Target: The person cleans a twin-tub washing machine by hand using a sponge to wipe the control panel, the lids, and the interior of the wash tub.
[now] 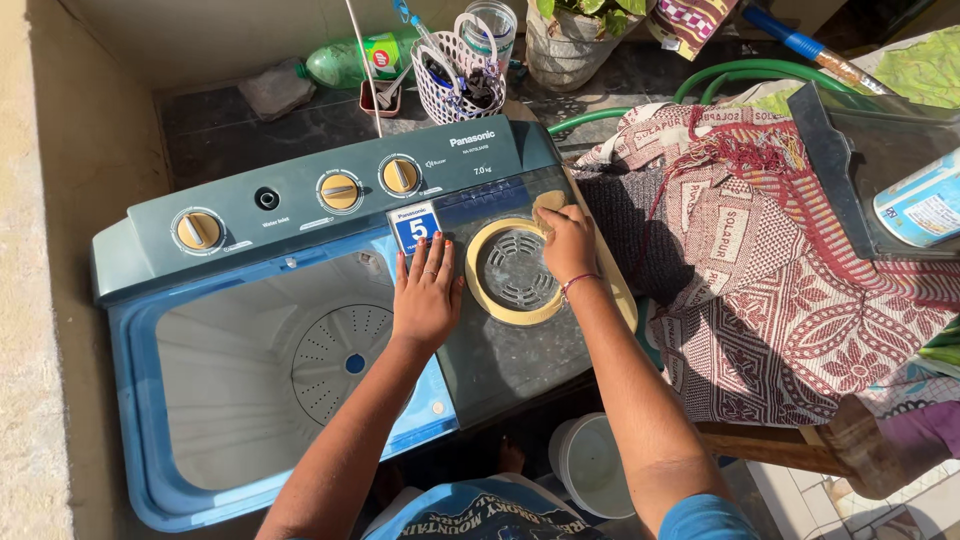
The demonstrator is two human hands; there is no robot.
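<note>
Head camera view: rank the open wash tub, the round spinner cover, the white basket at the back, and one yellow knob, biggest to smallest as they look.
1. Open wash tub.
2. Round spinner cover.
3. White basket, though it sits farther back, so its true size is unsure.
4. Yellow knob.

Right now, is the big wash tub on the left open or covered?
Open. The wash tub has no lid over it; its pale inside and the round perforated agitator disc at the bottom show plainly, with no clothes in view.

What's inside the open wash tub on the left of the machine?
The wash tub shows only its perforated pulsator disc with a blue centre; no laundry visible. The left hand and forearm cover its right edge, so that strip is hidden.
</note>
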